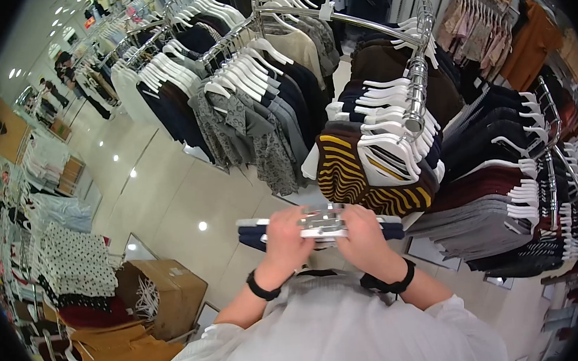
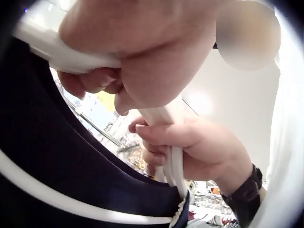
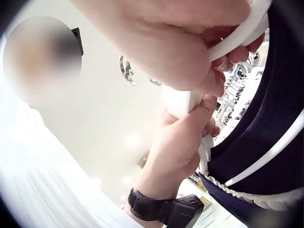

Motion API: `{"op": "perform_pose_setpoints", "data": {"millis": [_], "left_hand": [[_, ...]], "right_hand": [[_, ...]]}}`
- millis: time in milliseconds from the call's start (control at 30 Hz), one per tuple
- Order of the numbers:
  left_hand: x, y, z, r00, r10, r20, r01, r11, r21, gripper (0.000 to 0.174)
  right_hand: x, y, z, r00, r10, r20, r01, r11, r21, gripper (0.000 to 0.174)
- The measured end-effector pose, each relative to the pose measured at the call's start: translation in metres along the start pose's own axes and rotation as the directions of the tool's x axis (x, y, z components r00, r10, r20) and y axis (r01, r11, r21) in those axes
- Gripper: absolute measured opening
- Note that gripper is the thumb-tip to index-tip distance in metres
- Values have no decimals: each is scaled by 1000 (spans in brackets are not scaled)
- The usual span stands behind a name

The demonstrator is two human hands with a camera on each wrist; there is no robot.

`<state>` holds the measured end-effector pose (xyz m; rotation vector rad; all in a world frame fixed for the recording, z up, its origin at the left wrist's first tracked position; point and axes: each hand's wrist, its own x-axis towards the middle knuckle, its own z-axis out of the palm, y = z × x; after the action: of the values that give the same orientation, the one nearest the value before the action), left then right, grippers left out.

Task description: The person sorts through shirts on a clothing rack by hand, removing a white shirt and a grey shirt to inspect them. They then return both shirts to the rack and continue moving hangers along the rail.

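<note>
In the head view, my left hand (image 1: 287,238) and right hand (image 1: 363,236) are side by side in front of my chest. Both grip the shoulders of a few white hangers (image 1: 324,233), with metal hooks between the hands. Navy garments (image 1: 252,235) hang from these hangers and stick out past both hands. From the left wrist, a navy garment (image 2: 71,142) with a white stripe shows below the left fingers, curled round a hanger (image 2: 85,59). In the right wrist view, the right fingers (image 3: 237,54) curl round a hanger arm (image 3: 242,35).
A metal rack (image 1: 411,99) of hung clothes stands ahead, with a yellow-striped knit (image 1: 340,170) at its near end. Grey printed shirts (image 1: 230,124) hang to its left, and dark clothes (image 1: 476,145) to its right. A cardboard box (image 1: 179,291) sits at lower left on the tiled floor (image 1: 174,189).
</note>
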<state>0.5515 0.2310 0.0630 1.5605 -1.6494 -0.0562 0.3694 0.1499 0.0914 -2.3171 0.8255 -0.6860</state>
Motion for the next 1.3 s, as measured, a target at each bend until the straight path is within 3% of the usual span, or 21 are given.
{"op": "perform_pose_setpoints", "data": {"millis": [67,167,200,267,333,467,533,567,600,667,700,800,867,933,967,1000,1067,1100,1200,1233,1300], "left_hand": [[11,-24,-31,999,27,-19,-28,999,-20,30],[20,-59,-68,1000,-6,-10,6,1000,-31,31],[24,-69,-81,1000,13,-15,-13,1000,4,32],[29,-93,-104,999,47,-14,-47,999,21,31],[38,-109,-125,999,-11,-47,14,998,63,29],[58,-144,-162,980,-171,-99,174,984,23,25],[71,-158,-177,964,-230,-135,232,973,2,25],[77,-167,-183,962,-231,-145,230,973,-25,24],[81,-176,-191,960,-234,-153,229,972,-51,23],[87,-192,-205,968,-158,-193,181,977,112,21],[93,-196,-210,958,-198,-206,202,979,-2,21],[110,-217,-228,973,-69,-218,95,990,109,23],[128,-223,-234,983,-91,-158,97,995,33,23],[144,-231,-234,984,-73,-164,66,997,-49,27],[152,-233,-234,984,-93,-153,80,993,-87,22],[156,-242,-235,986,-93,-136,81,992,-93,22],[164,-262,-240,974,-132,-183,108,985,-136,16],[171,-269,-243,975,-163,-149,135,975,-177,8],[192,-295,-248,990,-105,-98,76,962,-260,10],[196,-304,-252,990,-118,-74,94,957,-273,16],[208,-320,-260,994,-98,-48,81,959,-273,14]], "right_hand": [[24,-18,12,998,-6,67,4,1000,29,42],[57,-32,21,973,-205,106,182,963,197,54],[66,-36,18,975,-196,105,173,965,196,54],[86,-39,11,939,-245,242,120,892,436,65],[113,-24,-1,932,-243,269,120,908,402,67],[169,38,8,996,-68,59,45,944,328,50],[200,77,27,998,66,-13,-59,951,303,46],[214,91,37,970,242,4,-233,933,275,46],[227,104,47,969,248,12,-241,928,284,46],[254,126,68,968,251,2,-249,959,137,48],[266,131,76,965,261,5,-259,957,133,52],[307,151,101,962,271,-42,-263,955,140,55],[331,163,127,956,291,-32,-283,945,164,62],[354,166,155,927,292,-237,-302,953,-7,68],[364,167,161,913,334,-235,-345,939,-7,70],[371,164,161,906,351,-236,-362,932,-3,70],[386,162,160,870,486,-81,-448,850,278,64],[387,163,165,876,446,-181,-391,879,273,55],[385,169,167,805,579,-132,-491,774,401,48],[385,173,173,791,577,-206,-455,779,431,41],[388,181,176,801,573,-174,-464,778,424,39]]}}
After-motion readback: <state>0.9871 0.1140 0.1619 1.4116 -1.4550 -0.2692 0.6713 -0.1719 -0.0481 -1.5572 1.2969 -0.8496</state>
